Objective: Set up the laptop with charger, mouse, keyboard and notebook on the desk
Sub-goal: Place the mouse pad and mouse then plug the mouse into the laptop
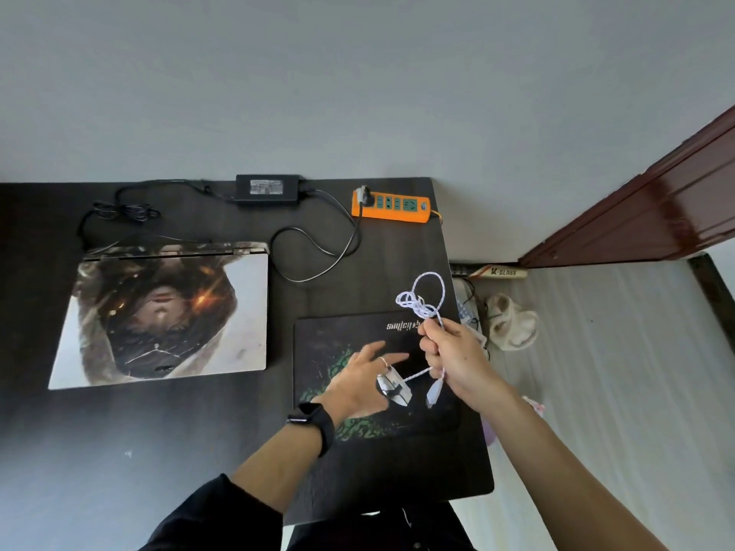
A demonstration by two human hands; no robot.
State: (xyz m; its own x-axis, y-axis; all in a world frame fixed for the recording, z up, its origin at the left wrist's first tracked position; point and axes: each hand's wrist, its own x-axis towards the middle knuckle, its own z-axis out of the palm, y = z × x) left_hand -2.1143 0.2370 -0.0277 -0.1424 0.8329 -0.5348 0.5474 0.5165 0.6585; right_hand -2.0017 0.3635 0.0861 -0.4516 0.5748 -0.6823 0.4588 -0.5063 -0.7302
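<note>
A closed laptop (167,316) with a printed picture on its lid lies at the left of the dark desk (119,451). Behind it sits the black charger brick (268,189), its cable running to an orange power strip (391,206). On the black mouse pad (338,340) at the right lies a silver-white mouse (393,387). My left hand (360,381) hovers over the mouse with fingers spread. My right hand (453,357) grips the mouse's white braided cable (423,300), whose loops stick up above the fist and whose USB plug (433,393) hangs below it.
The desk's right edge runs just past the mouse pad. Beyond it on the floor lie slippers (513,322) and a small box (501,271). A dark red door (656,208) stands at the right. A bundled black cable (123,211) lies behind the laptop.
</note>
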